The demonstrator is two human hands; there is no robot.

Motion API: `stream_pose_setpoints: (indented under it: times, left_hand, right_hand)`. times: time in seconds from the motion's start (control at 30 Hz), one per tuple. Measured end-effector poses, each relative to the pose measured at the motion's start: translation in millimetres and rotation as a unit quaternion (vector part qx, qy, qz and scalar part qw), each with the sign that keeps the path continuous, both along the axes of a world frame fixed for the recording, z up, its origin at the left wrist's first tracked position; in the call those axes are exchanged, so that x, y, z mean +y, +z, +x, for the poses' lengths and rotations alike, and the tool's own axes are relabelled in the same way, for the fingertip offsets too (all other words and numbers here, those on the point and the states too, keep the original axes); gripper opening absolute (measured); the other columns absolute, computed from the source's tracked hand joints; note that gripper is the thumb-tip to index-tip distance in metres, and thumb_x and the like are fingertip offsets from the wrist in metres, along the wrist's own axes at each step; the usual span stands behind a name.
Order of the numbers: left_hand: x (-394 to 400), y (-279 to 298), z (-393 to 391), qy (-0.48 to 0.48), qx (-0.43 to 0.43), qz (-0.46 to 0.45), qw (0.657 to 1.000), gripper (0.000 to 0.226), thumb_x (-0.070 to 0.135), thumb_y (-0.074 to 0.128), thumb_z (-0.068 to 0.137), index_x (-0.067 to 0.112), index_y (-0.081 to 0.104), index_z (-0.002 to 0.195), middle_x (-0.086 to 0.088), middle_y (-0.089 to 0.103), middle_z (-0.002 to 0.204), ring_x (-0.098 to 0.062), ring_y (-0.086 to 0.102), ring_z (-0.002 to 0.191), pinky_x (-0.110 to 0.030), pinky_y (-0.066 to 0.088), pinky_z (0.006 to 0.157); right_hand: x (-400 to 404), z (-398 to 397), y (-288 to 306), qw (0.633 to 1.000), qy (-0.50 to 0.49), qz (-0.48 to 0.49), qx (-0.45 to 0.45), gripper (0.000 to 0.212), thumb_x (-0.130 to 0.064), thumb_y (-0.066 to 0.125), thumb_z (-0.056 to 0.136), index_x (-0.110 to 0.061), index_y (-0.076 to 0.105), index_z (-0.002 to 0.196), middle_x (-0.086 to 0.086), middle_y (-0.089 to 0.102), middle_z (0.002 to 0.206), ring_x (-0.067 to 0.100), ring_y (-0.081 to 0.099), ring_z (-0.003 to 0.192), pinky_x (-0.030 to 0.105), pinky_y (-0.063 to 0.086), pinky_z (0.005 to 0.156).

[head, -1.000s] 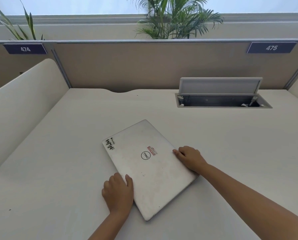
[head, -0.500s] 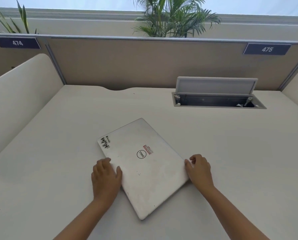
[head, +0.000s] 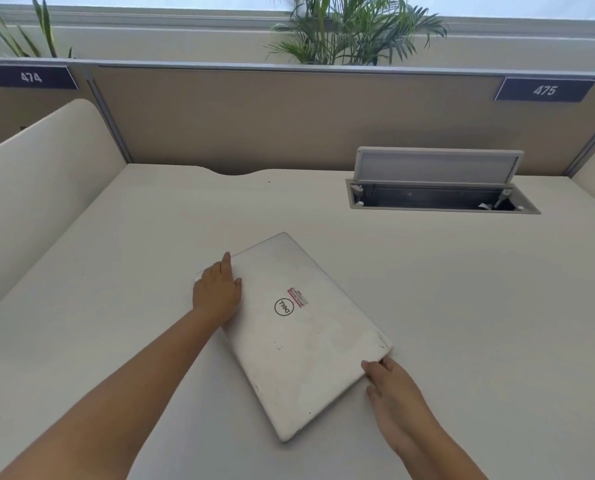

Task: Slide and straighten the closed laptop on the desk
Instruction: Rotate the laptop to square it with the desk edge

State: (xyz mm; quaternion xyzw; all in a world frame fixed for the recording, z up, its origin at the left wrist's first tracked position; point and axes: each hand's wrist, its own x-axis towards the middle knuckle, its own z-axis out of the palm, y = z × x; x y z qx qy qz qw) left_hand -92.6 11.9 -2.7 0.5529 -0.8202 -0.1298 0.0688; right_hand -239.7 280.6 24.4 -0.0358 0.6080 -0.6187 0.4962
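**Two hands on one skewed laptop**

On the pale tabletop (head: 116,271) lies one closed silver Dell laptop (head: 299,337), turned at a slant to the desk's edge. The left hand (head: 216,292) rests flat on its far left corner, fingers loosely together. The right hand (head: 393,386) presses flat against the near right edge, gripping nothing. Behind, one open cable box (head: 441,195) and two number plates, 474 (head: 31,77) and 475 (head: 545,90).
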Motion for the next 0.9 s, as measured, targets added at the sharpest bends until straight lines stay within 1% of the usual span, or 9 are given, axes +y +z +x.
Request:
stream_pose_setpoints:
  times: [0.13, 0.23, 0.3, 0.37, 0.47, 0.53, 0.6, 0.73, 0.9]
  left_hand:
    - [-8, -7, -1, -0.011, -0.007, 0.005, 1.000, 0.061, 0.037, 0.035, 0.095, 0.011, 0.012, 0.145, -0.014, 0.027, 0.151, -0.031, 0.023, 0.139, -0.047, 0.022, 0.113]
    - [-13, -11, 2, -0.014, -0.012, -0.001, 1.000, 0.061, 0.041, 0.034, 0.094, 0.008, 0.018, 0.143, -0.015, 0.025, 0.152, -0.030, 0.021, 0.140, -0.048, 0.019, 0.114]
    - [-13, -14, 2, -0.014, -0.019, -0.010, 1.000, 0.060, 0.042, 0.032, 0.095, 0.007, 0.020, 0.142, -0.015, 0.023, 0.153, -0.030, 0.019, 0.141, -0.048, 0.017, 0.115]
    - [-12, -16, 3, -0.013, -0.016, -0.020, 1.000, 0.060, 0.042, 0.032, 0.095, 0.007, 0.023, 0.142, -0.015, 0.025, 0.152, -0.031, 0.020, 0.140, -0.048, 0.017, 0.115]
    - [-17, -14, 4, -0.025, -0.016, -0.045, 0.999, 0.058, 0.044, 0.038, 0.092, 0.007, 0.033, 0.136, -0.018, 0.039, 0.143, -0.034, 0.035, 0.131, -0.048, 0.029, 0.107]
    - [-22, -11, 5, -0.029, -0.025, -0.042, 0.998, 0.058, 0.048, 0.040, 0.090, 0.008, 0.036, 0.133, -0.017, 0.045, 0.135, -0.036, 0.042, 0.122, -0.046, 0.036, 0.099]
    - [-27, -10, 4, -0.024, -0.030, -0.026, 0.999, 0.060, 0.052, 0.041, 0.088, 0.011, 0.037, 0.131, -0.016, 0.046, 0.133, -0.036, 0.043, 0.119, -0.045, 0.037, 0.097]
    - [-35, -9, 3, -0.015, -0.034, -0.007, 0.999, 0.063, 0.058, 0.045, 0.084, 0.013, 0.040, 0.127, -0.017, 0.048, 0.128, -0.037, 0.044, 0.117, -0.045, 0.039, 0.094]
    - [-37, -9, 2, 0.000, -0.026, 0.005, 1.000, 0.065, 0.059, 0.048, 0.082, 0.013, 0.041, 0.128, -0.017, 0.047, 0.130, -0.037, 0.043, 0.118, -0.045, 0.038, 0.095]
  right_hand:
    - [1, 9, 2, 0.998, 0.014, -0.002, -0.055, 0.019, -0.001, 0.047, 0.090, -0.013, 0.059, 0.098, -0.002, 0.066, 0.101, 0.006, 0.056, 0.093, 0.024, 0.029, 0.093]
    - [4, 13, -1, 0.996, 0.013, -0.003, -0.090, 0.016, 0.000, 0.048, 0.090, -0.008, 0.060, 0.099, 0.003, 0.068, 0.100, 0.013, 0.059, 0.099, 0.025, 0.038, 0.095]
    - [5, 14, -3, 0.994, 0.007, 0.006, -0.106, 0.015, -0.001, 0.048, 0.090, -0.006, 0.061, 0.096, 0.005, 0.068, 0.097, 0.016, 0.059, 0.100, 0.031, 0.033, 0.107]
    - [2, 12, -2, 0.993, -0.008, 0.021, -0.119, 0.015, -0.001, 0.047, 0.091, -0.004, 0.062, 0.091, 0.006, 0.068, 0.094, 0.018, 0.059, 0.097, 0.034, 0.029, 0.111]
    - [-3, 6, 3, 0.988, -0.035, 0.046, -0.144, 0.013, -0.001, 0.049, 0.089, -0.005, 0.061, 0.085, 0.008, 0.066, 0.091, 0.020, 0.059, 0.090, 0.036, 0.028, 0.110]
    - [-5, 3, 4, 0.985, -0.046, 0.057, -0.159, 0.009, -0.001, 0.051, 0.088, -0.004, 0.059, 0.085, 0.010, 0.063, 0.091, 0.024, 0.058, 0.094, 0.038, 0.028, 0.111]
    - [-6, 1, 3, 0.982, -0.060, 0.066, -0.167, 0.006, 0.000, 0.051, 0.088, -0.002, 0.056, 0.084, 0.012, 0.060, 0.090, 0.028, 0.055, 0.099, 0.040, 0.030, 0.112]
    - [-7, 1, 4, 0.982, -0.070, 0.057, -0.167, 0.007, 0.001, 0.051, 0.088, 0.000, 0.057, 0.083, 0.014, 0.061, 0.087, 0.024, 0.057, 0.084, 0.037, 0.035, 0.106]
    - [-5, -1, 4, 0.983, -0.062, 0.054, -0.167, 0.005, -0.001, 0.054, 0.087, 0.000, 0.058, 0.089, 0.013, 0.063, 0.090, 0.022, 0.058, 0.087, 0.036, 0.036, 0.106]
